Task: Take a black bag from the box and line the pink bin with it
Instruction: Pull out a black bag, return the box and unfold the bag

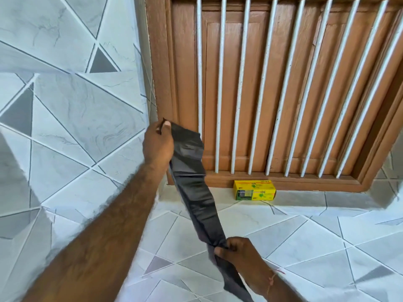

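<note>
hidden: bin out of frame; bag's point(192, 182) lower end cut off at 6 o'clock
bag: black, folded strip, creased, stretched between hands
left hand point(158, 144): pinching top end, 11 o'clock
right hand point(237, 256): gripping lower part, 5 o'clock
box point(254, 190): yellow, on ledge point(316, 198), 1 o'clock of right hand

The left wall point(65, 105) is tiled in pale marbled grey, cut by dark lines into triangles. A brown wooden shutter point(272, 88) behind white vertical bars point(221, 83) fills the upper right. Below, a tiled ledge point(316, 199) is lit evenly by daylight
</note>
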A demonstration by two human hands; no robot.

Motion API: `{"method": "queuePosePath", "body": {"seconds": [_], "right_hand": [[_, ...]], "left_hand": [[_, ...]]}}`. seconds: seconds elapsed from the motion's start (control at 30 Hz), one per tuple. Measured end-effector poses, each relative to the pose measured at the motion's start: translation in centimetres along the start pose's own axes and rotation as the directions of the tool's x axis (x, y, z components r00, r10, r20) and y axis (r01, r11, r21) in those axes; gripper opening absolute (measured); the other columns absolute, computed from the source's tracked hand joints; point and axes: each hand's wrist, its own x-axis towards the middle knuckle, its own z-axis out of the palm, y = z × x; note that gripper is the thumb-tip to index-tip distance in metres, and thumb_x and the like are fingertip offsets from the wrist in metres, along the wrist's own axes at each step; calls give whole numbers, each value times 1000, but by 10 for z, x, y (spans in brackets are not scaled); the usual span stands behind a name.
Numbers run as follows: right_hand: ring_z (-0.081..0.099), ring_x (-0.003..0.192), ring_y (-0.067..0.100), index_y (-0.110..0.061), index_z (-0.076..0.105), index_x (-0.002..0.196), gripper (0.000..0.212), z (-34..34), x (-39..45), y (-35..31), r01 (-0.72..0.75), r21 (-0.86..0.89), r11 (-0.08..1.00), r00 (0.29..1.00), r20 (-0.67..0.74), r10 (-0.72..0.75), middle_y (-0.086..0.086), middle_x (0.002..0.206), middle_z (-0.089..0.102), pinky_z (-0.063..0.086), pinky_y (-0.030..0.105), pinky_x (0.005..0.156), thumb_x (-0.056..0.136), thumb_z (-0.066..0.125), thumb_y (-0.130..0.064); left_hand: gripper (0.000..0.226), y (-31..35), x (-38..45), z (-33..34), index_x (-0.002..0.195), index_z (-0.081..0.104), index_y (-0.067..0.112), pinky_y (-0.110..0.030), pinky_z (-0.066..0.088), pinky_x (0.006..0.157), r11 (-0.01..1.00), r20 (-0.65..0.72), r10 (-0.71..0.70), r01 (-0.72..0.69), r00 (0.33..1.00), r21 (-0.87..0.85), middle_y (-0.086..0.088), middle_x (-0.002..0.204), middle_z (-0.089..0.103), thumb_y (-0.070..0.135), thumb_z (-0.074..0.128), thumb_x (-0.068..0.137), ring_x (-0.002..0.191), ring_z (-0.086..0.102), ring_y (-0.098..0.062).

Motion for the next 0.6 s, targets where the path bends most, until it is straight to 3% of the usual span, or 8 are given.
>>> {"method": "queuePosePath", "body": {"seconds": [0.07, 0.13, 0.2, 0.3, 0.37, 0.43, 0.53, 0.6], "right_hand": [[38, 46, 9, -17, 50, 53, 37, -1, -15, -12, 17, 50, 999, 1000, -11, -17, -3, 47, 43, 32, 17, 45, 78, 76, -18], [36, 35, 5, -18, 46, 45, 46, -6, -27, -26, 51, 50, 997, 998, -32, -49, -6, 38, 42, 29, 15, 40, 80, 75, -18], [38, 33, 6, -13, 48, 45, 45, -10, -39, -40, 85, 60, 995, 995, -56, -82, -4, 36, 44, 31, 15, 39, 79, 75, -23], [51, 41, 11, -4, 66, 64, 31, -20, -65, -51, 96, 173, 980, 994, -72, -84, 6, 52, 59, 41, 16, 43, 82, 71, -28], [64, 52, 17, 4, 70, 84, 27, -27, -81, -49, 52, 386, 921, 998, 8, -59, 15, 70, 68, 50, 21, 48, 87, 66, -22], [65, 67, 30, 4, 69, 89, 26, -36, -102, -43, -11, 493, 870, 987, 144, -69, 23, 83, 68, 55, 33, 56, 87, 65, -22], [67, 86, 32, -5, 73, 98, 24, -47, -133, -33, -33, 409, 912, 970, 232, -69, 21, 94, 71, 56, 44, 80, 88, 63, -24], [70, 89, 31, -8, 74, 103, 23, -50, -158, -29, -39, 344, 938, 960, 274, -61, 18, 97, 74, 56, 43, 84, 87, 67, -24]], "left_hand": [[44, -13, -36, -13, 123, 55, 13, -47, 47, 96, 979, -84, 66, -48, 994, 199, -14, 121, 60, 44, 49, 92, 114, 56, -33], [38, -24, -93, -22, 122, 55, 15, -46, 50, 94, 954, -141, 231, -196, 963, 228, -11, 118, 60, 37, 57, 91, 111, 55, -29], [23, -29, -159, -26, 109, 57, 22, -34, 53, 84, 954, 17, 268, -268, 963, 135, -2, 106, 62, 35, 60, 90, 98, 59, -19], [22, -34, -245, -24, 95, 53, 32, -16, 53, 72, 1000, 434, -7, -5, 901, 25, 3, 92, 67, 41, 69, 83, 83, 63, -7], [30, -41, -281, -21, 96, 54, 28, -21, 54, 74, 994, 527, -107, 110, 843, 26, 0, 92, 69, 34, 76, 77, 83, 66, -8], [24, -38, -307, -19, 96, 57, 15, -25, 56, 65, 972, 443, -198, 235, 874, -30, -12, 89, 68, 16, 75, 79, 74, 67, -15], [12, -26, -329, -30, 93, 62, -3, -19, 54, 49, 922, 312, -317, 368, 896, -121, -18, 80, 68, -3, 66, 81, 53, 66, -7], [12, -22, -339, -43, 88, 69, 1, -25, 59, 58, 923, 252, -340, 373, 906, -95, -12, 78, 71, -4, 65, 77, 59, 70, -8]]}}
